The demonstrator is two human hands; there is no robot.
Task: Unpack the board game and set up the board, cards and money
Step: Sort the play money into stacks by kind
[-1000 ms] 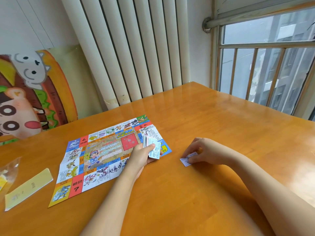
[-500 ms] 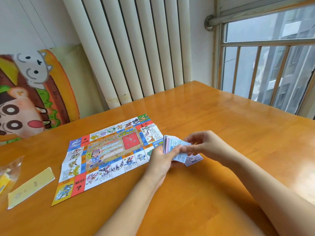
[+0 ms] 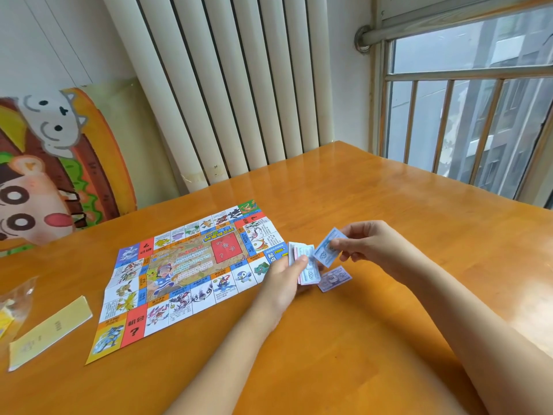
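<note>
The game board [image 3: 191,271] is lying flat on the desk [image 3: 389,205], just left of the left hand [image 3: 284,283], whose grip is clamping a stack of paper money [image 3: 306,265]. Right of that grip, the right hand [image 3: 368,244] is pinching a single blue note [image 3: 327,251] between thumb and fingers; a purple note [image 3: 333,278] is lying on the desk just beneath it.

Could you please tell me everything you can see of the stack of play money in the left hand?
The stack of play money is a thick wad of small paper notes, pale pink and blue, the top one printed with a number. The left hand grips it, thumb across the top, beside the board's right-hand corner. Its edges are slightly fanned. The right hand pinches one blue note close beside it.
</note>
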